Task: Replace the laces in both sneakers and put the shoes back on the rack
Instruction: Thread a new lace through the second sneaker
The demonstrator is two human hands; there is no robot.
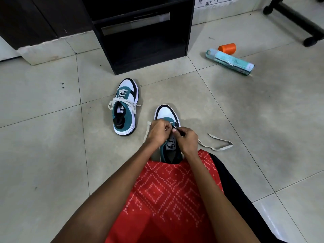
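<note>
Two teal, white and black sneakers stand on the tiled floor. The far sneaker (124, 106) is laced with a cream lace, its ends loose over the sides. The near sneaker (168, 118) sits right in front of my lap, toe pointing away. My left hand (158, 132) and my right hand (186, 140) meet over its eyelets, each pinching the cream lace (220, 146). One end of that lace trails on the floor to the right, another shows at the shoe's left side. My fingers hide the eyelets.
A black shoe rack (145, 37) stands just beyond the sneakers, its lower shelf dark. A teal bottle (229, 61) and an orange cup (227, 48) lie on the floor at right. A black chair base (298, 20) is at the top right.
</note>
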